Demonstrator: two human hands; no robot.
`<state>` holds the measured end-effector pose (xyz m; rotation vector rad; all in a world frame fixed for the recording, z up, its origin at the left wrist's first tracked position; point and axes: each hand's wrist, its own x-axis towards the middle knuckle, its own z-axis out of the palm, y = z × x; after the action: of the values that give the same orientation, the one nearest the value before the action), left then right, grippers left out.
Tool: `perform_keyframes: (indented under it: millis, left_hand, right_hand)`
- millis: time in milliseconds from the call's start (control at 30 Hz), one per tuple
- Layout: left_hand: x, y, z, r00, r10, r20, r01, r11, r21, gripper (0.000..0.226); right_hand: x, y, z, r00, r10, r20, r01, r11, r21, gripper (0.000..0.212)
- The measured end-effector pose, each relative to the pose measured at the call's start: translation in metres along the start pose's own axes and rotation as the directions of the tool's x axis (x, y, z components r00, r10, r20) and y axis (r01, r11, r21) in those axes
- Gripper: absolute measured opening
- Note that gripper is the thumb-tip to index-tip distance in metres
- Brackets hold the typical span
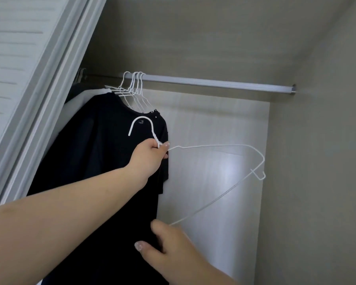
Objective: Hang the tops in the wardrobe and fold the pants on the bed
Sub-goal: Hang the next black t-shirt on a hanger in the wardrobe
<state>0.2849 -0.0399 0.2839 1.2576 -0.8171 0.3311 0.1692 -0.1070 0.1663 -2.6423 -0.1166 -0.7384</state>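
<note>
wardrobe: open, fills frame; louvred sliding door at upper left
rail: runs across upper middle to right wall
black T-shirt: hangs left of centre on the rail, among a cluster of white wire hangers
left hand: centre, fingers curled round neck of a loose white wire hanger, which is off the rail, tilted, hook up
right hand: lower centre, blurred, fingers loosely spread, at hanger's lower end; contact unclear
</note>
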Motion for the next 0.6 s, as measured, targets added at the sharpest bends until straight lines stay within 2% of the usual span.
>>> perform_keyframes:
  millis: [33,67,100,167,267,400,533,600]
  left_hand:
    - [0.001,0.0,-0.002,1.0,0.003,-0.015,-0.003,1.0,0.006,0.031]
    - [0.002,0.0,-0.005,0.999,0.011,-0.036,-0.01,1.0,0.011,0.033]
    - [0.004,0.0,-0.009,0.998,0.02,-0.06,-0.02,1.0,0.014,0.034]
    - [0.011,-0.003,-0.02,0.995,0.039,-0.097,-0.038,0.999,0.019,0.035]
    - [0.018,-0.014,-0.039,0.993,0.103,-0.064,-0.096,0.99,0.104,0.033]
    - [0.015,-0.04,-0.06,0.974,0.188,0.126,-0.222,0.896,0.384,0.033]
    - [0.001,-0.059,-0.067,0.926,0.194,0.325,-0.357,0.732,0.58,0.025]
    - [-0.001,-0.059,-0.063,0.914,0.208,0.348,-0.381,0.734,0.562,0.026]
  right_hand:
    - [0.0,0.002,0.002,0.994,0.044,0.101,-0.052,0.996,0.075,0.028]
    - [0.002,0.008,0.005,0.974,0.091,0.209,-0.104,0.993,0.053,0.033]
    - [0.005,0.013,0.008,0.943,0.152,0.298,-0.139,0.988,-0.062,0.039]
    - [0.003,0.031,0.007,0.896,0.273,0.35,-0.19,0.948,-0.254,0.041]
    - [-0.012,0.049,-0.028,0.891,0.346,0.293,-0.189,0.871,-0.453,0.041]
    - [-0.022,0.058,-0.095,0.904,0.362,0.225,-0.117,0.719,-0.685,0.044]
    - [-0.016,0.061,-0.137,0.933,0.316,0.173,-0.073,0.635,-0.769,0.041]
    - [-0.014,0.057,-0.144,0.95,0.266,0.166,-0.018,0.576,-0.817,0.043]
